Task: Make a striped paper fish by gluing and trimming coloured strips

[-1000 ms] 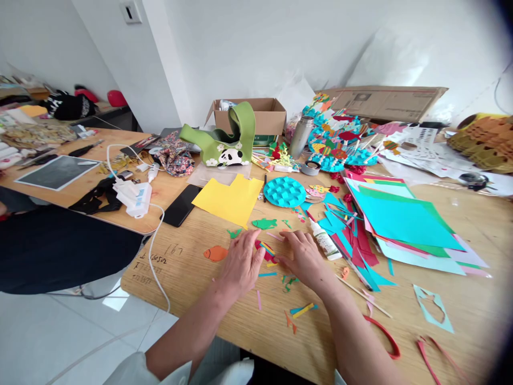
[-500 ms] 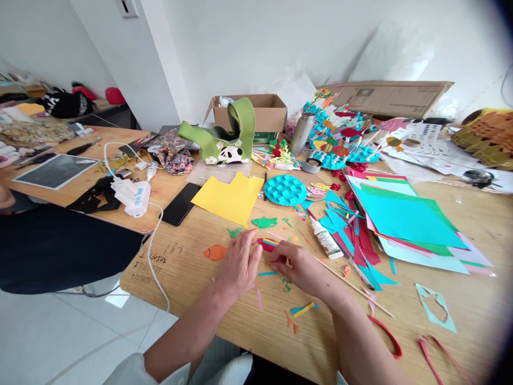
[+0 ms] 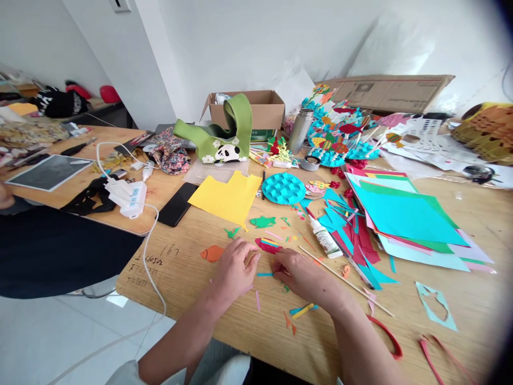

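A red paper fish [image 3: 267, 246] with yellow and blue strips across it lies flat on the table between my hands. My left hand [image 3: 236, 266] is beside its left end, fingers bent and thumb apart, holding nothing. Against the fish's right end rests my right hand [image 3: 294, 271], its fingers curled down and pinched at the right end of a thin blue paper strip [image 3: 264, 275]. The fingertips hide that end of the strip. An orange paper fish [image 3: 212, 253] lies left of my left hand, and a green paper fish [image 3: 263, 221] lies beyond.
A white glue bottle [image 3: 325, 239] and a wooden stick [image 3: 347, 282] lie right of my hands. Red-handled scissors [image 3: 387, 337] are near my right forearm. Coloured paper sheets [image 3: 412, 214], a blue woven paper disc [image 3: 284, 189], yellow paper [image 3: 226, 195] and a phone [image 3: 178, 204] surround the work area.
My right hand has lowered toward me, its fingertips reaching the blue strip's end. My left hand has drawn back slightly from the red fish, fingers more bent. The view has shifted slightly.
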### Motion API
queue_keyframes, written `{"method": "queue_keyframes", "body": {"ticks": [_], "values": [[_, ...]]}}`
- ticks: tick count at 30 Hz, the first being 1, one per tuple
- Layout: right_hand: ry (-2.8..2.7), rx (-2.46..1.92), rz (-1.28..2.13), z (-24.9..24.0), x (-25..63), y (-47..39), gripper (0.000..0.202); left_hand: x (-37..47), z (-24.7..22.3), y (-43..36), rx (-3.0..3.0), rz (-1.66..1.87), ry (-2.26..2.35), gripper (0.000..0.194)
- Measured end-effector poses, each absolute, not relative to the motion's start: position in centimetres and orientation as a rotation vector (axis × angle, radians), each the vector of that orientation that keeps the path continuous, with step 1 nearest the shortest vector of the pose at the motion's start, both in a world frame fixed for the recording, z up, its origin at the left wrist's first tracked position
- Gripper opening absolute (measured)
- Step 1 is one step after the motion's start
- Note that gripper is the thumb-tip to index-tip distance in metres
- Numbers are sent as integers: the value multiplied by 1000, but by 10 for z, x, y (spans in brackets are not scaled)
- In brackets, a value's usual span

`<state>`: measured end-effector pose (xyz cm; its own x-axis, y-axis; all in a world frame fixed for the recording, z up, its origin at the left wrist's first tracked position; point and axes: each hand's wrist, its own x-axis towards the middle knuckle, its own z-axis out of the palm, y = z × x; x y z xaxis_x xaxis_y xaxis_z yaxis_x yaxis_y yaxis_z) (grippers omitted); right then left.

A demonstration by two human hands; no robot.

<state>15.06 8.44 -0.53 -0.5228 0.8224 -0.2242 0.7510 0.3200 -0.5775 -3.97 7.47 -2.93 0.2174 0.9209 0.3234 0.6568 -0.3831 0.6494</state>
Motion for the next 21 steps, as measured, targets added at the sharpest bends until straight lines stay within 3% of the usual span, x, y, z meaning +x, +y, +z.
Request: {"method": "queue_keyframes", "body": {"ticks": [21], "values": [[-2518,-1428,832,-1,153,78,17,-43,-20,72,2124,586,1265,4]]}}
